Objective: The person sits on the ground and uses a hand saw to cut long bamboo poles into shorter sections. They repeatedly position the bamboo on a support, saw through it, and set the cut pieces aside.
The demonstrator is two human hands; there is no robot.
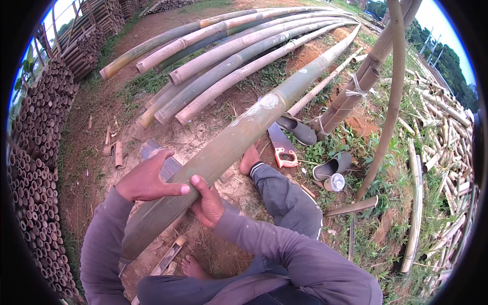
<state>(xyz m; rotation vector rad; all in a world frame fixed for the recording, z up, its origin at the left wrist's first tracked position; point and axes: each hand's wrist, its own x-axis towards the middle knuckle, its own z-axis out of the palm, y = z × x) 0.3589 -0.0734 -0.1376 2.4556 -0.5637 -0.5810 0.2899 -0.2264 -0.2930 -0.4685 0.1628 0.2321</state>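
Now a long green bamboo pole (229,147), smooth and mottled with pale patches, slants from the person's lap out over the bare dirt. Their left hand (147,180) wraps over its top and the right hand (206,203) clamps its underside, thumbs close together. Just beside the pole lie a hand saw (280,145) with an orange handle, grey slippers (333,165) and a small tin cup (335,182); stacked bamboo poles (229,56) lie beyond.

Grey long sleeves (284,249), grey trousers (287,201), bare feet (249,157)
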